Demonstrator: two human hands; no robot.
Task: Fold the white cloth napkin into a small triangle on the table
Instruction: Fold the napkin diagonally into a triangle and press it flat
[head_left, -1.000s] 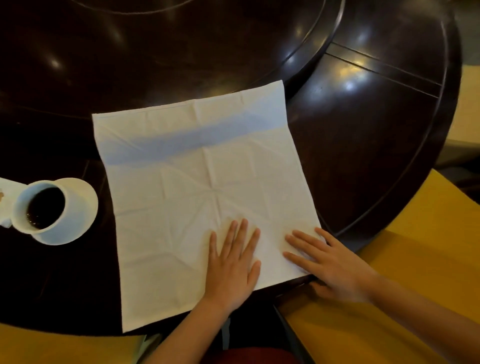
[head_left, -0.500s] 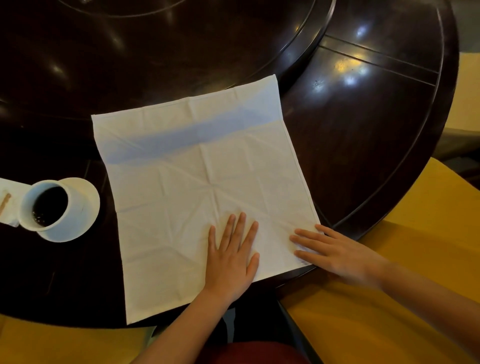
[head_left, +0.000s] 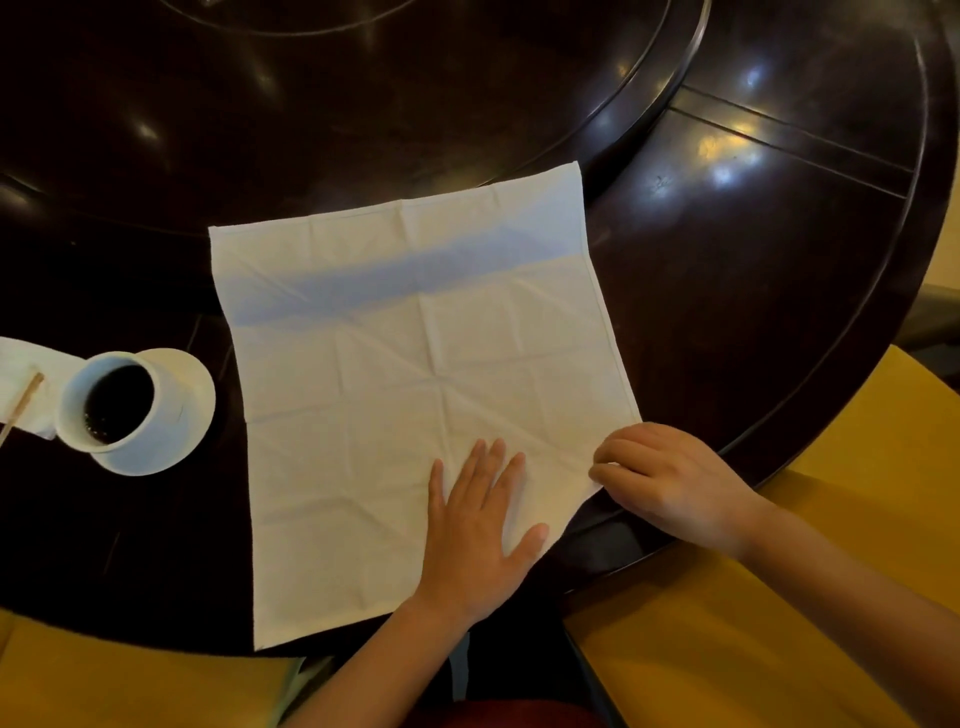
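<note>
The white cloth napkin (head_left: 405, 374) lies spread out, unfolded and creased, on the dark round table (head_left: 753, 291). Its far edge rides up onto the raised turntable. My left hand (head_left: 480, 525) presses flat on the napkin's near right part, fingers straight and spread. My right hand (head_left: 670, 478) is at the napkin's near right corner by the table edge, fingers curled and pinching that corner.
A white cup of dark liquid (head_left: 117, 400) stands on a white saucer (head_left: 182, 415) left of the napkin. Beside it lie a white tissue (head_left: 21, 374) and a thin wooden stick (head_left: 21, 410). Yellow seats (head_left: 779, 597) flank me near the table rim.
My right hand, lying flat with straight fingers before, has curled its fingers and taken hold of the napkin's near right corner. My left hand stays pressed flat.
</note>
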